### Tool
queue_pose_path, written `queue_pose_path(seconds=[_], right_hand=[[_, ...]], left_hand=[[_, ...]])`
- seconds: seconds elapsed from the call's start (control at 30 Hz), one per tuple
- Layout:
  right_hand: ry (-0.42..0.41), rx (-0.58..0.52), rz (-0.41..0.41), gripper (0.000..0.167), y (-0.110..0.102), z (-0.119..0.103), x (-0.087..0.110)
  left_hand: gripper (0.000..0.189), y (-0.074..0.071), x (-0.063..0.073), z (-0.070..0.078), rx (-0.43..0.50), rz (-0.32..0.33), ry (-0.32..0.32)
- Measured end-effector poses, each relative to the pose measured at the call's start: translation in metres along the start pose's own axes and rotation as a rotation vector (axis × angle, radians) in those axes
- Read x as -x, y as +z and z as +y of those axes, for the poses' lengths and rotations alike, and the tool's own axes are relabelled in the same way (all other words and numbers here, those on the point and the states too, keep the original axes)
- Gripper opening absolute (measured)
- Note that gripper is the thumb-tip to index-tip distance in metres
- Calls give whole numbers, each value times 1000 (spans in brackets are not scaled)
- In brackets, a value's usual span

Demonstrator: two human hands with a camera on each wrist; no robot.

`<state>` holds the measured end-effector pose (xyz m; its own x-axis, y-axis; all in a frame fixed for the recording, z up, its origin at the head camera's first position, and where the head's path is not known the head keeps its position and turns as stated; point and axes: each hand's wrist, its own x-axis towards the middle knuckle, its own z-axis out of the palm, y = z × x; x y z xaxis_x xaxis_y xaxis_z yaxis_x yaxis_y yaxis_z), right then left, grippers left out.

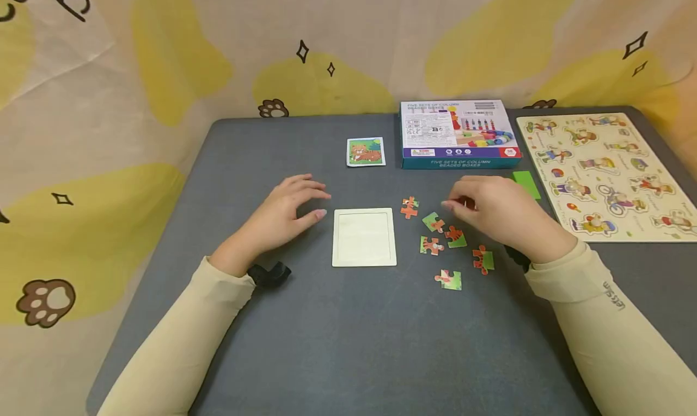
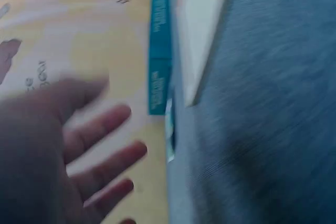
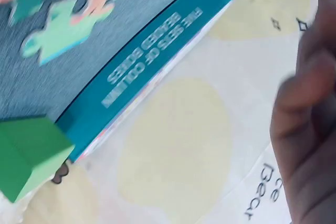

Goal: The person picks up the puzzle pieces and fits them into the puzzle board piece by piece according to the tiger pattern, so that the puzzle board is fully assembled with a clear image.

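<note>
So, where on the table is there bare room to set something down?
The widest free patch of table is on the white tray's near side, between the sleeves. A smaller one lies behind the left hand, left of the picture card. It's crowded right of the tray, with puzzle pieces and the right hand, and back right, with the box and board.

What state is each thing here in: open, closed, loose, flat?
Left hand: fingers spread, holding nothing.
Right hand: fingers curled; can't tell whether it holds anything.
Puzzle pieces: loose, scattered.
White tray: flat, beside the pieces.
Picture card: flat, picture up.
Box: lying flat, looks closed.
Figure board: flat, pictures up.
Green block: beside the board.
</note>
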<state>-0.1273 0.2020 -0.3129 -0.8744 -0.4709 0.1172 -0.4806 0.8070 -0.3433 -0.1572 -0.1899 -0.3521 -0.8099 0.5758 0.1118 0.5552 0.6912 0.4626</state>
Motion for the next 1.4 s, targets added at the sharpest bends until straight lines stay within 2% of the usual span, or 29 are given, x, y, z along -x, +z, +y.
queue_pose_path(seconds=[0.17,0.3,0.4,0.53,0.7,0.87,0.97,1.1,1.4], right_hand=[[-116,-41,-124,12,14,-7,0],[-157,-17,-175,21,19,-6,1],[-165,-2,-219,24,19,-2,1],[-152,-30,-322,24,15,0,1],[-112,-67,-456,29,13,-6,4],[-40,3,-586,34,18,-18,9],[-6,63,-607,37,21,-24,10],[20,74,-636,35,23,-28,9],[-47,-80,-634,34,26,-19,7]], left_hand=[[66,22,0,1,57,-153,84],[83,37,1,-2,90,-204,112],[89,44,1,-7,88,-205,146],[93,47,-1,-10,70,-191,182],[94,48,-1,-11,49,-193,190],[95,49,0,-12,44,-201,188],[95,49,0,-12,43,-203,184],[94,48,0,-12,42,-204,180],[94,49,2,-13,54,-200,187]])
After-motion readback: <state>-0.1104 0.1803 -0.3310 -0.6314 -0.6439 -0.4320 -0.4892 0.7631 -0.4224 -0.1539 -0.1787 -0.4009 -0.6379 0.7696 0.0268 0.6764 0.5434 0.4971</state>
